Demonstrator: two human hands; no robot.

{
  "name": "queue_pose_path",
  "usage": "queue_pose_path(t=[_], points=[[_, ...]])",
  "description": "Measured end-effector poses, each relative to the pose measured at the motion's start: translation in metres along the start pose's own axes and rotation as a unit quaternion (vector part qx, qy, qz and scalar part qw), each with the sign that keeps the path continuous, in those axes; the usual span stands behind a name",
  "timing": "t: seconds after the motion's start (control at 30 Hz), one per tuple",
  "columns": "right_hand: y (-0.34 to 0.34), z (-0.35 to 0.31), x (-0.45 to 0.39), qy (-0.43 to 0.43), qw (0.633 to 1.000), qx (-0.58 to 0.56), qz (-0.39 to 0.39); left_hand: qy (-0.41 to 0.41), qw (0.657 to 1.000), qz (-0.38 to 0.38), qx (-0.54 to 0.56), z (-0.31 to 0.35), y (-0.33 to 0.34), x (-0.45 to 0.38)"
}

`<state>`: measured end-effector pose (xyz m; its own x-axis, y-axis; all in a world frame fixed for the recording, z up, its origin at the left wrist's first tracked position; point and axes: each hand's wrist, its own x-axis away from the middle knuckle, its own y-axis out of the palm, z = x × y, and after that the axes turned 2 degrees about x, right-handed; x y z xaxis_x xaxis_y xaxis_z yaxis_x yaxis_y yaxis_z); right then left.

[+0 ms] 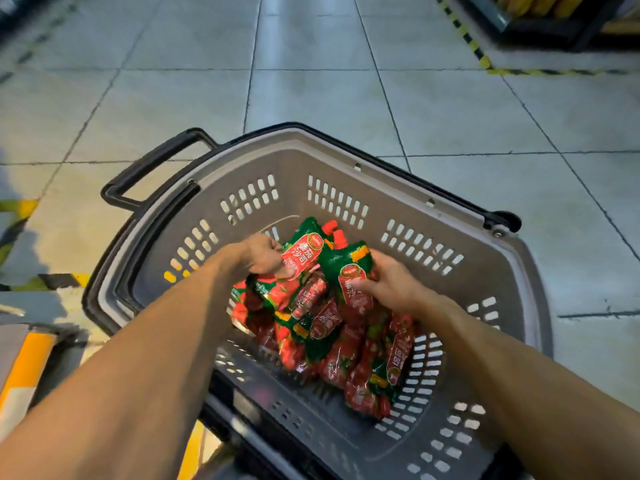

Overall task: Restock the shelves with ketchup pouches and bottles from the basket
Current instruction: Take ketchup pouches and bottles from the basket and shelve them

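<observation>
Ketchup pouches (322,327) lie heaped in the grey basket (346,161), beneath both hands. Left hand (259,252) grips one pouch (300,254); right hand (391,282) grips another (351,271). Recommended: lift straight up, clear of the heap, holding the bodies, not the spouts. No bottles visible.

basket (346,157): matt grey plastic | pouches (322,327): glossy film | floor (311,95): smooth tile

Light: even overhead light is glaring in a pale streak down the floor (273,46) | Shadows: soft | Blur: corners are smearing — centre is staying sharp | Distortion: wide-angle lens is bowing the edges
</observation>
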<state>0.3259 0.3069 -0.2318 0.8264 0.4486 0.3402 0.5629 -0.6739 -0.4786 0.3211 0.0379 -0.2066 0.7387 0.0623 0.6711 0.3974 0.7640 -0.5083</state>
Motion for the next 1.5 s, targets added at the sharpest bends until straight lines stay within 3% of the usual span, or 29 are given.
queue_pose_path(t=[0.13,0.3,0.5,0.67,1.03,1.33,1.5], points=[[-0.001,-0.043,0.020,0.000,0.988,-0.153,0.005,0.028,0.994,0.036,0.097,-0.001,-0.034,0.054],[0.001,-0.108,0.055,-0.027,0.987,-0.156,0.019,0.081,0.962,0.088,0.245,-0.010,-0.063,0.147],[0.024,-0.205,0.085,-0.101,0.965,-0.236,0.040,0.135,0.873,0.210,0.420,-0.051,-0.079,0.275],[0.075,-0.292,0.112,-0.144,0.942,-0.303,-0.018,0.148,0.812,0.298,0.480,-0.107,-0.082,0.369],[0.251,-0.424,0.146,-0.195,0.938,-0.220,-0.182,0.070,0.656,0.503,0.558,-0.249,-0.040,0.490],[0.365,-0.485,0.116,-0.205,0.932,-0.180,-0.238,0.035,0.601,0.525,0.602,-0.312,-0.037,0.512],[0.414,-0.520,0.088,-0.239,0.926,-0.159,-0.243,0.027,0.609,0.530,0.590,-0.333,-0.042,0.508]])
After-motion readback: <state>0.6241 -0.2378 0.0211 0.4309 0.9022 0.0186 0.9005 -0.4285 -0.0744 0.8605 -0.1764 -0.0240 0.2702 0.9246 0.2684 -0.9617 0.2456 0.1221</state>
